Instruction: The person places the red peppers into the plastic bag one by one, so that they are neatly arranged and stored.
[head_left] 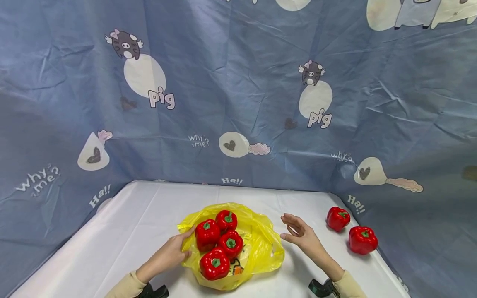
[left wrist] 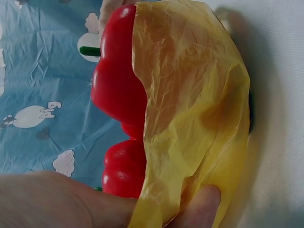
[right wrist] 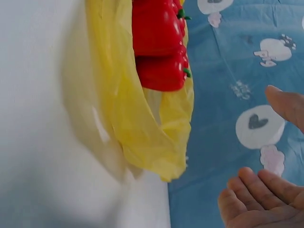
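Observation:
A yellow plastic bag (head_left: 261, 244) lies spread wide at the middle of the table, with several red bell peppers (head_left: 215, 263) inside, stems up. At its left side my left hand (head_left: 169, 252) grips the rim. In the left wrist view the thumb (left wrist: 204, 206) presses the outside of the plastic while the other fingers go in behind the edge, partly hidden. My right hand (head_left: 303, 238) is held just off the bag's right side, fingers extended and thumb apart, holding nothing. In the right wrist view its palm (right wrist: 266, 209) faces up beside the bag.
Two more red peppers rest near the table's right edge, one farther back (head_left: 338, 219) and one nearer (head_left: 362, 240). A white cloth covers the table (head_left: 149, 219). A blue printed curtain (head_left: 238, 91) hangs behind it and along both sides.

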`<act>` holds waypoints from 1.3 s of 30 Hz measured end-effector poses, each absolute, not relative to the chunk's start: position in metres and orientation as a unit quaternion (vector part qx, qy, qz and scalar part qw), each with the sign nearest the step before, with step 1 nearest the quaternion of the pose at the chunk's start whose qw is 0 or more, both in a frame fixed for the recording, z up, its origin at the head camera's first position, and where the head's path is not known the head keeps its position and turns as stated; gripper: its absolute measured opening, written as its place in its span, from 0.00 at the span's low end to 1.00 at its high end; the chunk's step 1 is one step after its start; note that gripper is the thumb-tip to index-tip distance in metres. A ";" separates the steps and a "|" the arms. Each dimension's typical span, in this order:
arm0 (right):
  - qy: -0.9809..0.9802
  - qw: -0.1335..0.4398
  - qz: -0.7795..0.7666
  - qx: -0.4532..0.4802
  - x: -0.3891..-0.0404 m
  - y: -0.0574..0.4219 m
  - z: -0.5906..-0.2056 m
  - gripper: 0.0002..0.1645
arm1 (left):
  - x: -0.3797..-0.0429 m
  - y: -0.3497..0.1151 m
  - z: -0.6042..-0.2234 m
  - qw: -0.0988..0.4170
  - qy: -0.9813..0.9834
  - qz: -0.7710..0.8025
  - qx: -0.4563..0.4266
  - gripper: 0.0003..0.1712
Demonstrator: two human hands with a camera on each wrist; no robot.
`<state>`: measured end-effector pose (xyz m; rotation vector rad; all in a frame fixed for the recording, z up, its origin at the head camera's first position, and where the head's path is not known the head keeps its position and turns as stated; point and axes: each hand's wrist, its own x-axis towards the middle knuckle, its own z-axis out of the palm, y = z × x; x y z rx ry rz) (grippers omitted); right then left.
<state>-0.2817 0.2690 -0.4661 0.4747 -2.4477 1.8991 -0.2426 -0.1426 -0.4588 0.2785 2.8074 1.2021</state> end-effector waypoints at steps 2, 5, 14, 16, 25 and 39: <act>-0.783 0.011 0.604 0.149 -0.282 0.273 -0.464 0.42 | -0.243 -0.142 -0.458 0.035 0.914 0.393 0.092 0.41; -0.785 0.021 0.603 0.140 -0.282 0.279 -0.462 0.42 | -0.243 -0.142 -0.458 0.032 0.911 0.400 0.094 0.41; -0.795 0.033 0.597 0.103 -0.283 0.296 -0.459 0.42 | -0.241 -0.142 -0.458 0.031 0.921 0.377 0.093 0.42; -0.793 0.041 0.599 0.100 -0.283 0.300 -0.457 0.43 | -0.241 -0.142 -0.457 0.032 0.921 0.378 0.093 0.41; -0.784 0.059 0.609 0.104 -0.278 0.321 -0.451 0.43 | -0.240 -0.141 -0.457 0.033 0.915 0.390 0.094 0.41; -0.786 0.079 0.604 0.104 -0.267 0.360 -0.446 0.43 | -0.241 -0.142 -0.458 0.026 0.920 0.378 0.102 0.41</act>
